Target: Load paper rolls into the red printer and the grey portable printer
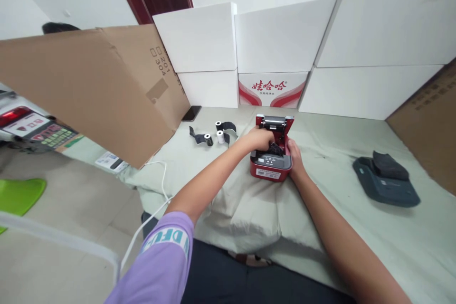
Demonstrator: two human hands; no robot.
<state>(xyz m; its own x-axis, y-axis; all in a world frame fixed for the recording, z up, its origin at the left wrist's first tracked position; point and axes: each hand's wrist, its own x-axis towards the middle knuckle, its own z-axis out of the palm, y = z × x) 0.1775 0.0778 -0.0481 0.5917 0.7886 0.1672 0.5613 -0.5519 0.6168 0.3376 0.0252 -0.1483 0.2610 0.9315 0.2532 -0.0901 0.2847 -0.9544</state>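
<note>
A small red printer (270, 169) with its lid open sits on a pale green cloth (331, 199). My left hand (259, 140) reaches into the open paper bay, fingers curled on something dark that I cannot make out. My right hand (294, 153) grips the printer's right side and steadies it. To the left lie two small paper rolls (220, 136) and a dark roll with a loose dark strip (204, 138).
White boxes (278, 42) line the back, with a red-printed carton (272, 89) among them. A large brown cardboard sheet (89, 90) leans at left, a phone (191, 113) beside it. A dark grey printer (386, 180) sits at right. A white cable (156, 199) runs off the cloth.
</note>
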